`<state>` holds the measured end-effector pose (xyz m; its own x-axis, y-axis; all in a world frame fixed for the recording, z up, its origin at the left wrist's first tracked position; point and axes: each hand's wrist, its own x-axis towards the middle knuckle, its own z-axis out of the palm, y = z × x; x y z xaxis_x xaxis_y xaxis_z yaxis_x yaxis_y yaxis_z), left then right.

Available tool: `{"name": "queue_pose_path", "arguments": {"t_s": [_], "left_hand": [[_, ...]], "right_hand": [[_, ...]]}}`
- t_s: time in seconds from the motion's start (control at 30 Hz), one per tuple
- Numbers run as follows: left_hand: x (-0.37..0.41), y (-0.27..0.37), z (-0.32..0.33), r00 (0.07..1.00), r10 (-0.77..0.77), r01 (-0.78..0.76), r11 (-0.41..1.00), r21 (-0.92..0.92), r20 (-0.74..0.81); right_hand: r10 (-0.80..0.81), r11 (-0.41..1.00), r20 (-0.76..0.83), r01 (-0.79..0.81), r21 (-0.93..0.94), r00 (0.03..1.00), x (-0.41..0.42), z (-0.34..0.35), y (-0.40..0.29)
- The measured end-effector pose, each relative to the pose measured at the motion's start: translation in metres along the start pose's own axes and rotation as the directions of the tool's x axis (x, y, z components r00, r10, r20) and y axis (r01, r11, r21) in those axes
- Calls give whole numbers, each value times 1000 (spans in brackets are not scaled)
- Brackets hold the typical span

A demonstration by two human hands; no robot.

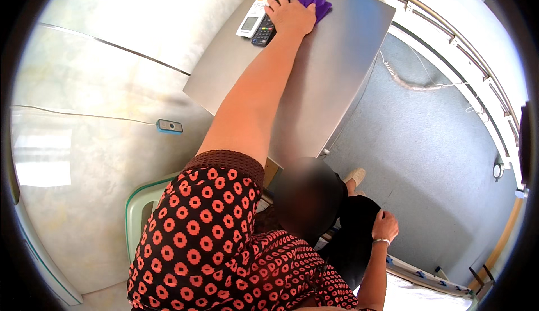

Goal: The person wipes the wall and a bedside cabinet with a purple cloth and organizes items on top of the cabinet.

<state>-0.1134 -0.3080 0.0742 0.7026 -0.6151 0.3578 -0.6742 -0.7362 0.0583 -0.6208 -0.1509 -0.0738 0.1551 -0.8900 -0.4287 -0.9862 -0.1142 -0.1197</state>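
My left hand [291,15] reaches palm down over a metal-topped surface [332,54], its fingers spread over two remote controls. The white remote control [249,23], which has a small display, lies beside a black remote control [264,34] partly hidden under my hand. A crumpled purple cloth [322,8] touches the thumb side of that hand. My right hand [385,227], with a bracelet at the wrist, rests at the knee of black trousers [358,218]. Its fingers are curled and partly hidden, and nothing is visible in it.
A pale wall stands left, with a small blue-edged device [169,126] on a cord. Below it is a pale green plastic stool [137,210]. White metal rails [457,43] curve along the right, above a grey-blue floor [425,142]. A cable [414,87] lies near them.
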Motion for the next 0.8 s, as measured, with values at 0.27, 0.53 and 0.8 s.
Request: {"name": "queue_pose_path", "arguments": {"t_s": [0.27,0.53,0.8], "left_hand": [[-29,-25,-15,950,303,-287,942,172,-76],[-86,-47,-38,885,429,-424,903,66,-179],[-154,-62,-79,907,418,-420,894,-155,-44]], "right_hand": [[-40,999,-57,41,18,998,-6,-3,2],[-26,1000,-49,25,-18,998,-11,-9,-2],[-48,999,-105,47,-8,993,-20,-10,0]]}}
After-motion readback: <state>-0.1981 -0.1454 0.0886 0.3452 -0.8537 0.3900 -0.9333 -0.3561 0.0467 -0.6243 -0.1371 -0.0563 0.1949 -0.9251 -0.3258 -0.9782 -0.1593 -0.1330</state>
